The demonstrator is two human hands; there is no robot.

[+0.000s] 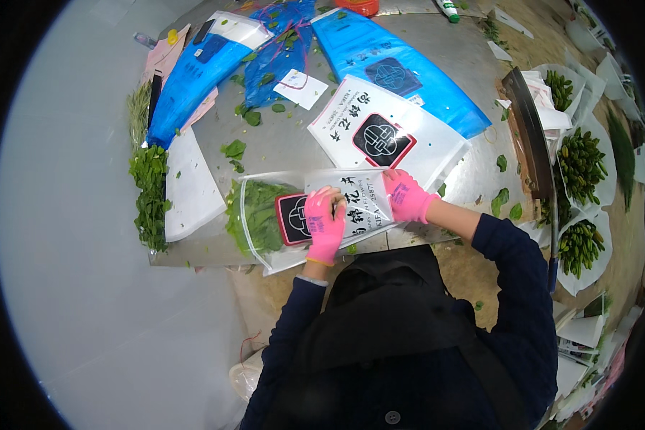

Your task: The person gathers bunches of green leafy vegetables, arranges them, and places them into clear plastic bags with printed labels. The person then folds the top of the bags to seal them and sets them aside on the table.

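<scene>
A printed plastic flower sleeve (263,255) lies along the near edge of the metal table, with leafy green stems (266,209) inside its wide left end. My left hand (322,226), in a pink glove, rests on the sleeve beside its black-and-red emblem, fingers curled; whether it pinches the film is unclear. At the narrow right end my right hand (408,196), also gloved in pink, grips the bunched plastic, its fingertips partly hidden. Just beyond lies a flat white printed sleeve (387,129), overlapping a blue wrapped sleeve (387,64).
Another blue wrapped bundle (193,70) with leafy tops (150,199) lies on the left, a phone (204,31) on it. Loose leaves and a white card (301,88) are scattered on the metal table (269,145). Wrapped bunches of green buds (583,166) stand past a dark raised edge (532,134).
</scene>
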